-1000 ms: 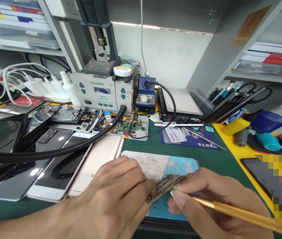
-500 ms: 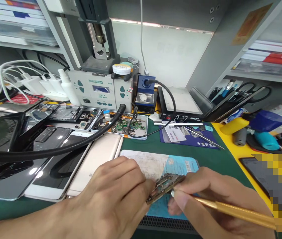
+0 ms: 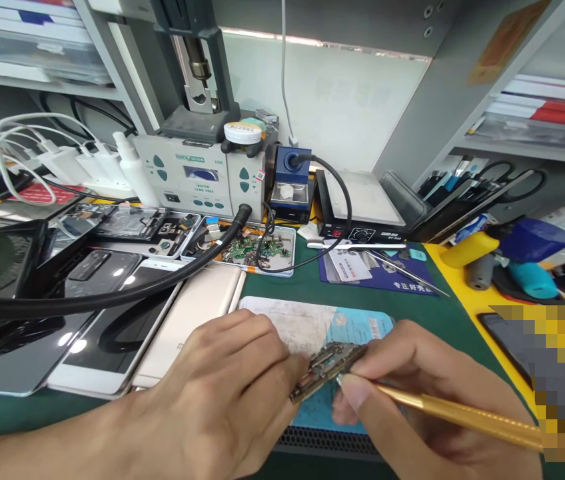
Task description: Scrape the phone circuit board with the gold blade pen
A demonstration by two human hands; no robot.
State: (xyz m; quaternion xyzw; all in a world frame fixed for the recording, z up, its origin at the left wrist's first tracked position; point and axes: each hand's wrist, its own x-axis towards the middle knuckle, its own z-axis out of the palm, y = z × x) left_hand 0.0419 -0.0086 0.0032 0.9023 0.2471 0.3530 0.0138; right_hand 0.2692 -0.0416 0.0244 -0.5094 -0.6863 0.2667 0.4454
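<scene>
A small circuit board (image 3: 330, 368) is held tilted between both hands, above a white and blue card (image 3: 312, 327) on the green mat. My left hand (image 3: 232, 387) grips the board's left end, its fingertips partly hidden behind the knuckles. My right hand (image 3: 412, 393) is closed around a gold pen-like tool (image 3: 462, 415). The tool's tip is at the board's lower right edge, and the right index finger is by the board's right corner.
Several phones, among them a white one (image 3: 112, 333), lie at the left under a thick black hose (image 3: 162, 285). Behind are a tray of boards (image 3: 262, 269), a grey station (image 3: 202, 190) and a soldering stand (image 3: 290, 193). Tweezers (image 3: 407, 272) rest on a blue mat (image 3: 387, 285).
The board and both hands sit slightly higher and further left in view, along with a small shift of the whole scene. Both hands keep their holds.
</scene>
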